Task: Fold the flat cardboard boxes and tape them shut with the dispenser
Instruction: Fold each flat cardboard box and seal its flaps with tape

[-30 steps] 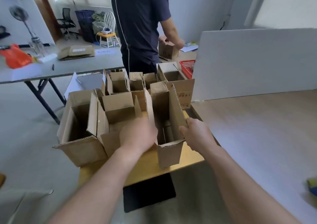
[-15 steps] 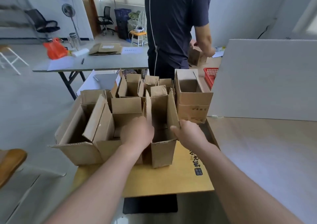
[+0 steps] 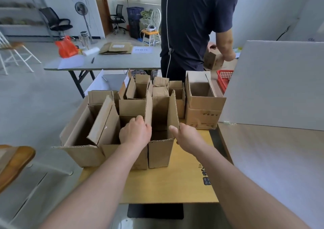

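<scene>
Narrow open box [image 3: 160, 151] between left hand [image 3: 135, 134] and right hand [image 3: 188, 137], each in a grip on its nearer top edge.

Brown boxes [image 3: 160, 154], yellow sheet [image 3: 175, 185] — basket [image 3: 224, 78] seemingly red.

Open boxes [image 3: 135, 106] stand packed beyond and left of the fingers [image 3: 139, 120]; back toward the wrists, the yellow sheet [image 3: 166, 185] lies bare.

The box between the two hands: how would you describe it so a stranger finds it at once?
Start at the yellow board crowded with open cardboard boxes. In the front row, nearest the camera, stands the narrow box, held by the left hand and right hand. Unlike its wider neighbours, it is slim and its two long flaps stand upright.
</scene>
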A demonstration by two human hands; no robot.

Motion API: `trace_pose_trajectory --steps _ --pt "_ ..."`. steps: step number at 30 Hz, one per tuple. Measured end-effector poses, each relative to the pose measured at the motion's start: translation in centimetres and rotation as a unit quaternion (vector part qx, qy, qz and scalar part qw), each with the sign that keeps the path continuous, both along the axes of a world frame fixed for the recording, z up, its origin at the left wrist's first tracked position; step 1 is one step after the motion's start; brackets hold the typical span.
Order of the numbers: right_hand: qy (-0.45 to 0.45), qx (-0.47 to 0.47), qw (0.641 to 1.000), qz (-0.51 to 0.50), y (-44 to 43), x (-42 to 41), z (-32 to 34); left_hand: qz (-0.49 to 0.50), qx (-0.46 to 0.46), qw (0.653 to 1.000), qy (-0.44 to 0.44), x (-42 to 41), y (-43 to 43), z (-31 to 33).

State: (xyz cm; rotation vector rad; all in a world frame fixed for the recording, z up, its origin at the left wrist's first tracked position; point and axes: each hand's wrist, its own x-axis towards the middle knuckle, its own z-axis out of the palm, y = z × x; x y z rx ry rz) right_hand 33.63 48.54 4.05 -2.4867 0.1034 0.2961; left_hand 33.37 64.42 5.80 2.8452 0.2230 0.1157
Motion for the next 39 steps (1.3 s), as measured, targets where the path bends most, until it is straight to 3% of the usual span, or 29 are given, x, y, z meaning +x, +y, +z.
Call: trace_pose_trajectory --steps 5,10,16,26,39 --pt "-0.038 -0.033 0.999 -0.009 0.4 -0.7 0.2 -0.033 -0.029 0.999 0.021 0.6 0.7 0.7" --pt "-0.071 -0.054 0.995 -0.051 0.1 -2.6 1.7 -0.119 -0.02 0.992 -0.045 1.0 -0.1 2.2" --pt "-0.141 -0.143 0.965 -0.17 -2.7 -8.6 2.9 -0.325 -0.104 0.927 -0.158 -0.8 -5.7 2.1" --pt "-0.091 -0.168 0.902 -0.387 -11.8 -23.9 1.2 -0.55 -0.149 0.821 -0.032 -12.7 -18.4 -2.5" --pt "-0.038 -0.16 0.819 -0.55 -25.4 -47.2 -2.4 -0.677 -0.113 0.726 0.027 -32.5 -35.9 -5.7"
